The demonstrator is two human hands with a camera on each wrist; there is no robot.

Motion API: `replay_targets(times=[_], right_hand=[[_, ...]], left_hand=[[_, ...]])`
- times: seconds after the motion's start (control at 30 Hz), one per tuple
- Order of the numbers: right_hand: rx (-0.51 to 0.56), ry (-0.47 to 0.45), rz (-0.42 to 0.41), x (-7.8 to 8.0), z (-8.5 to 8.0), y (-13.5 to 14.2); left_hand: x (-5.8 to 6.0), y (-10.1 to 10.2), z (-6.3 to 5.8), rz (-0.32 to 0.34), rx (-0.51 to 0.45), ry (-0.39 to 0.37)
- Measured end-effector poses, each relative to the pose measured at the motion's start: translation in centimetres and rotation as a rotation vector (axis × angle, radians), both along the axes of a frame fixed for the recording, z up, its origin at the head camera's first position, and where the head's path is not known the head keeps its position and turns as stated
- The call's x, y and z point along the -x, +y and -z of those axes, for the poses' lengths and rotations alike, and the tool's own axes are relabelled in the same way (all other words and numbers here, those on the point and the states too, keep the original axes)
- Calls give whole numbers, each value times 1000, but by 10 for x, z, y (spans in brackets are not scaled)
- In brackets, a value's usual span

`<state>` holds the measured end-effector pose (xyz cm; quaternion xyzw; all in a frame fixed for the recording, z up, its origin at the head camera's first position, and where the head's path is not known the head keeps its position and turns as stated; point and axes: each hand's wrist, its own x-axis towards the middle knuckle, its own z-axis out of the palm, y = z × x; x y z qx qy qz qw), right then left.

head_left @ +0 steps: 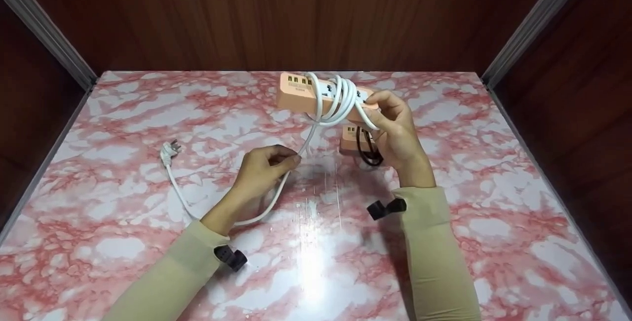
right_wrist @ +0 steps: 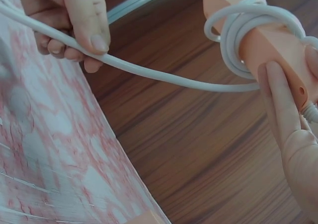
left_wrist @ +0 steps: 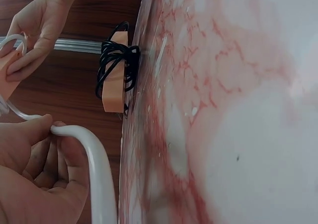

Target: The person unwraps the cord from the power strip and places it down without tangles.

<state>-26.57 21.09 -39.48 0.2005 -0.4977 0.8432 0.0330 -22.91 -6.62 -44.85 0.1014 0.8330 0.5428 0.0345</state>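
Observation:
My right hand [head_left: 400, 136] grips one end of an orange power strip [head_left: 296, 99], held up above the table. Several loops of its white cord [head_left: 348, 99] go around the strip's middle. In the right wrist view, fingers [right_wrist: 280, 102] lie along the underside of the strip [right_wrist: 273, 50], near the cord's entry. My left hand [head_left: 264, 170] pinches the white cord between thumb and fingertips, below and left of the strip. From there the cord [left_wrist: 99, 169] sags to the table and runs left to a white plug [head_left: 169, 152], whose prongs point up.
A second orange power strip [head_left: 349, 145], wrapped with a black cord [left_wrist: 117, 60], rests on the table behind my right hand, partly hidden. The pink-and-white marbled table [head_left: 118, 247] is bounded by brown wood panels [head_left: 276, 15] at the back and sides.

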Motion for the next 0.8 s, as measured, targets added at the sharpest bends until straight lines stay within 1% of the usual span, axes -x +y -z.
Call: replay_targets(times=[0.13,0.2,0.37,0.47,0.63,0.73,0.8], right_hand=[[9,11,-36,0,0,2],[13,18,-60,-1,0,3],[10,39,-111,-2,0,5],[-8,41,-123,-2,0,4],[-47,36,-111,-1,1,5],[-53,31,-100,-1,2,5],[-56,25,-90,0,2,6]], left_hand=[[2,-5,-2,-10,-48,-29],[5,-8,-2,-13,-61,-31],[14,-16,-10,-32,-50,14],[21,-20,-18,-64,-59,31],[35,-27,-35,-119,-87,43],[40,-32,-47,-147,-72,49],[44,-34,-55,-159,-59,67]])
